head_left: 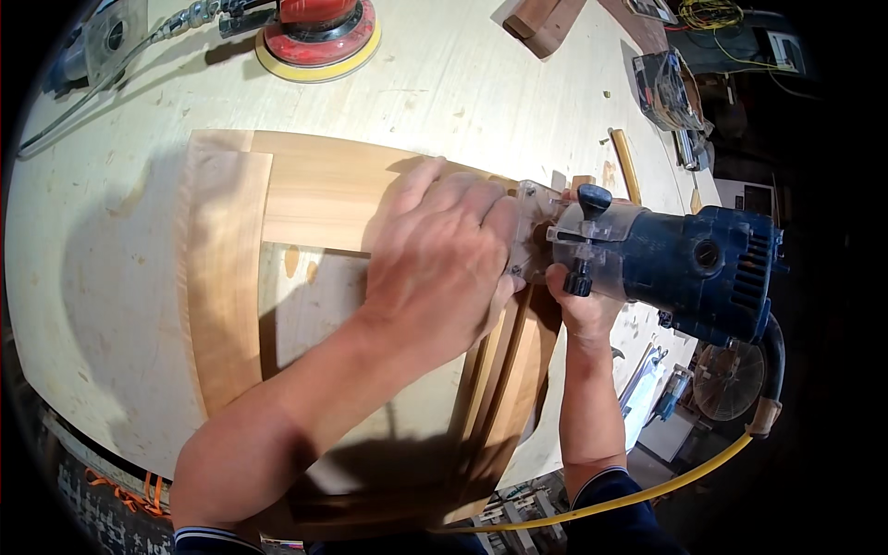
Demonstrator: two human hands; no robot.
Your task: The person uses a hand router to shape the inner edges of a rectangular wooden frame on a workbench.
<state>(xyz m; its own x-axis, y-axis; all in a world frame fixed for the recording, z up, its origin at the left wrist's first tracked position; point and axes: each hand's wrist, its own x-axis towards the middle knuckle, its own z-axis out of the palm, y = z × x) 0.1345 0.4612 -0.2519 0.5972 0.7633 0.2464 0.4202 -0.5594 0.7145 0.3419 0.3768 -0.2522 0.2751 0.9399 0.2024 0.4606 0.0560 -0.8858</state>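
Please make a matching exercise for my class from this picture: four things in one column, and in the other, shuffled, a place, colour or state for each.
Column 1
1. Handheld router
2. Round sander
3. Left hand
4. Cord

Column 2
A. Yellow along its length, curving past the right sleeve
B. Over the wooden frame, beside a clear base plate
C. Dark blue, held by the right hand
D. Red, with a yellow-rimmed pad

Pairs: 1-C, 2-D, 3-B, 4-A

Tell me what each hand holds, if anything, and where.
The right hand grips the blue router by its clear housing. The left hand lies over the wooden frame; whether it grips anything cannot be told.
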